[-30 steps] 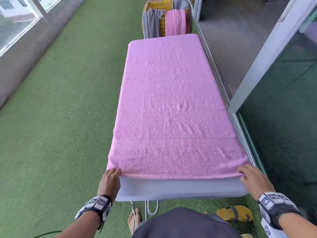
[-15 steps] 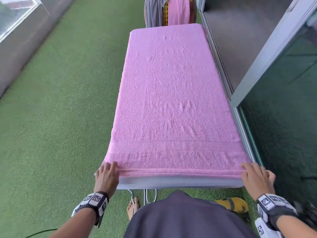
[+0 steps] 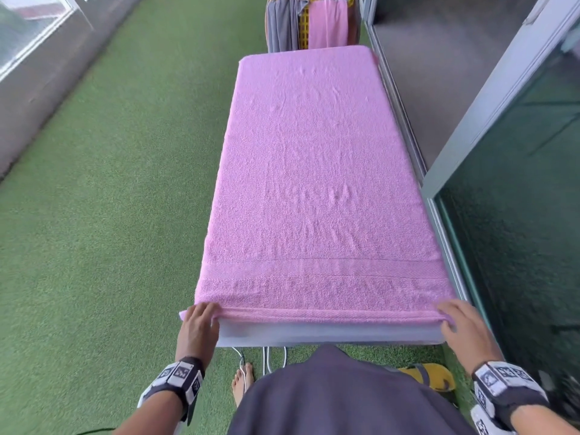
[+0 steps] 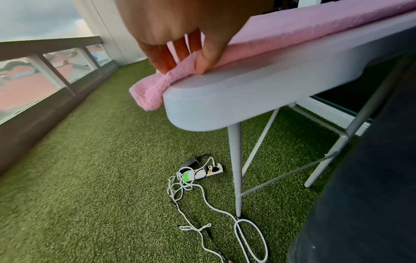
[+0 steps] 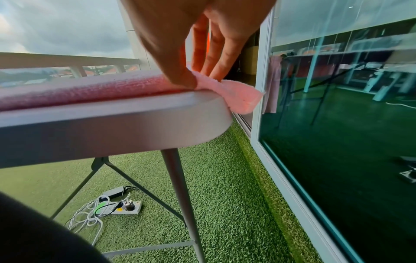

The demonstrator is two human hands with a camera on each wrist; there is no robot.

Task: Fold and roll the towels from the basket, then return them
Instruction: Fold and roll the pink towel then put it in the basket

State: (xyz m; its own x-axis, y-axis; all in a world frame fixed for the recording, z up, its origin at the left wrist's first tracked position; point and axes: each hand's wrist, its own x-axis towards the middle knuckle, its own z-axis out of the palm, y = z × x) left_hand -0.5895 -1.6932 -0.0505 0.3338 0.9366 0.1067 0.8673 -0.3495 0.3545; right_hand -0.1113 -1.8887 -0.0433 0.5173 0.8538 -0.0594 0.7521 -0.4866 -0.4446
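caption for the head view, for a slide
Both hands, left hand and right hand, pinch the near corners of a pink towel spread over a table.

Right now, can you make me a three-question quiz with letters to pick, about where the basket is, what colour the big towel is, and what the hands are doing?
1. Where is the basket?
A. Past the table's far end
B. Under the table
C. In the person's arms

2. What colour is the towel spread on the table?
A. Grey
B. Pink
C. Yellow

3. What are the left hand and right hand doing?
A. Hanging idle
B. Holding a finished roll
C. Pinching the towel's near corners

Answers: 1 A, it stands beyond the far edge. 2 B, pink covers the whole top. 3 C, thumb and fingers pinch a corner on each side.
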